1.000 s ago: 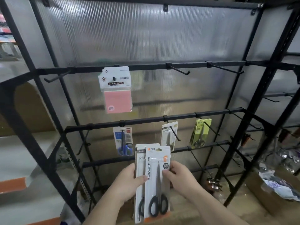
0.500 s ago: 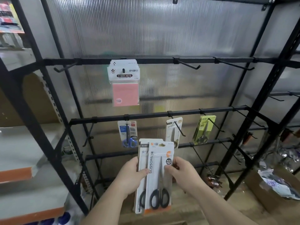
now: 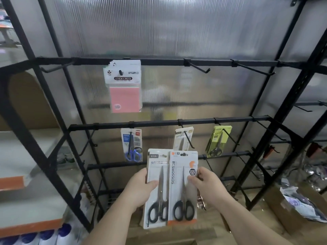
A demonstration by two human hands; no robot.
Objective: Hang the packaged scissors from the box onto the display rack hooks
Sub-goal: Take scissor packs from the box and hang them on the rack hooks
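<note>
head view: rack [image 3: 159, 123] seen front-on, hands low centre.
left hand [image 3: 139, 188]: fingers grip left pack [image 3: 157, 184] at its left edge, with the thumb on the front and the rest behind the card.
right hand [image 3: 208, 184]: fingers pinch right pack [image 3: 182, 191] at its right edge, thumb on the front by the black label.
packs: both upright, held in front of the lower rows and not on any hook. Right pack overlaps left pack's right edge.
middle row: blue pack [image 3: 131, 145], beige pack [image 3: 183, 138] and green pack [image 3: 218, 140] each hang on a hook.
top row: sticky notes [image 3: 123, 85] hang on one hook, with another hook [image 3: 198, 67] to their right.
box [image 3: 276, 209]: lower right, cut by the frame edge. Its contents are a crumpled blur.
hidden: part of left pack's right handle loop is behind right pack. Beige pack's bottom is behind the held packs. Fingers behind the cards are out of sight.
hard to read: small print on all cards. Items on the far-right racks are smeared.
vs 0.5 s ago: packs were stacked nearly flush and are now fanned sideways, showing more of left pack. Hands are wider apart. Both grips are unchanged, and the packs are still below the middle-row hooks.
</note>
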